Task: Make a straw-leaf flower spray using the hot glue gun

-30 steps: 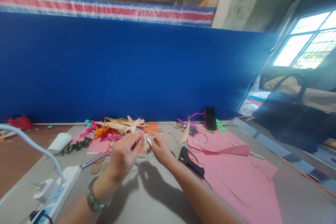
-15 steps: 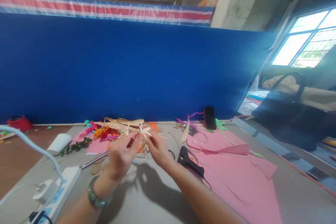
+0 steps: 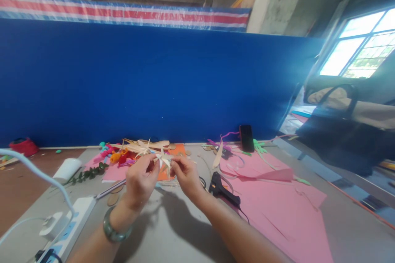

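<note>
A small cream flower (image 3: 162, 157) with narrow pointed petals is held above the table between my hands. My left hand (image 3: 140, 183) pinches its left side between thumb and fingertips. From the right, my right hand (image 3: 187, 177) is closed on the tip of a petal, with thumb and finger pressed together. Just behind the flower, another pale, spiky piece (image 3: 147, 148) lies by a bundle of dry straw-coloured strips (image 3: 135, 146). An orange sheet (image 3: 179, 150) shows partly beneath and behind my fingers.
A black glue gun (image 3: 224, 191) lies right of my forearm, beside pink sheets (image 3: 284, 213). A phone (image 3: 246, 138) leans against the blue partition (image 3: 173, 78). At left are a power strip (image 3: 78, 213), a white roll (image 3: 67, 170), a green sprig (image 3: 92, 171) and colourful pompoms (image 3: 115, 157).
The flower has turned and dropped slightly to the left, its petals now facing me more. My right fingers have shifted a little along its right side.
</note>
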`<state>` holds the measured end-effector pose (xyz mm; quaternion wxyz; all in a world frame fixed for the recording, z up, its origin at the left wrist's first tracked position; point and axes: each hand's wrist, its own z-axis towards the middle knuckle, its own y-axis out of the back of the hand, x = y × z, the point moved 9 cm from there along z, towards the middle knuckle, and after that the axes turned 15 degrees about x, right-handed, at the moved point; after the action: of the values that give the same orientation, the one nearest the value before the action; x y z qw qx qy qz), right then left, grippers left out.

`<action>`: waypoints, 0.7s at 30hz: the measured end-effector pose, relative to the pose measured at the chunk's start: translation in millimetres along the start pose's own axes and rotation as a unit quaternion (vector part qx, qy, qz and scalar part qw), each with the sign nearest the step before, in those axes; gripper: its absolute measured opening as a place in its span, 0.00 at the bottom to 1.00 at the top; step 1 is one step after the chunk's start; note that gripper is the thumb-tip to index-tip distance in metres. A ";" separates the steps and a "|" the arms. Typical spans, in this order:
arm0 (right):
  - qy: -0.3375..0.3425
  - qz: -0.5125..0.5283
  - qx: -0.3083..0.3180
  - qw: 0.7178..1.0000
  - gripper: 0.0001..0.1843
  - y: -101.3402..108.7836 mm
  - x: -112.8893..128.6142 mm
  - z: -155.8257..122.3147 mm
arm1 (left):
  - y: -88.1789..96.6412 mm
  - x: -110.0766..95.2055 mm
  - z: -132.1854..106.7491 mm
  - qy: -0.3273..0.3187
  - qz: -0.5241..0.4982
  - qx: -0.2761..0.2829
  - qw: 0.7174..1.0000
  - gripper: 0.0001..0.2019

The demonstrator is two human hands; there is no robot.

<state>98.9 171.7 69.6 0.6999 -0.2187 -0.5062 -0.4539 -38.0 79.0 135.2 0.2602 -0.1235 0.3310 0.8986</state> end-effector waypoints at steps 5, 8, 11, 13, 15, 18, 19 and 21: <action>0.015 -0.004 -0.025 1.000 0.09 1.0 -1.8 -2.7 | 0.3 8.5 2.0 0.034 -0.056 0.001 0.998 0.04; 0.017 -0.007 -0.031 0.999 0.10 0.4 -1.9 -3.5 | -4.0 19.9 1.1 0.071 -0.112 -0.002 0.991 0.04; 0.020 -0.007 -0.033 0.999 0.10 -0.8 -0.8 -4.0 | -10.0 33.3 -0.9 0.117 -0.167 -0.003 0.979 0.06; 0.021 -0.005 -0.031 0.999 0.10 -2.3 -0.4 -4.4 | -13.4 39.7 -2.0 0.140 -0.203 -0.003 0.969 0.06; 0.022 0.000 -0.029 0.999 0.10 -3.9 -1.3 -4.8 | -15.4 43.1 -2.5 0.150 -0.235 -0.004 0.960 0.07; 0.019 0.006 -0.027 0.999 0.10 -6.0 -6.3 -5.5 | -16.0 44.7 -2.5 0.154 -0.247 -0.002 0.957 0.07; 0.018 0.007 -0.025 0.999 0.10 -6.8 -8.4 -5.6 | -15.8 44.6 -2.4 0.153 -0.242 0.000 0.958 0.07; 0.018 0.007 -0.020 1.000 0.11 -8.6 -12.4 -5.9 | -14.6 44.3 -2.6 0.150 -0.226 0.002 0.962 0.08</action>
<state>93.5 168.1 54.8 0.7073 -0.2280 -0.4830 -0.4630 -66.8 103.8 108.0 0.4045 -0.3277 0.3319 0.7867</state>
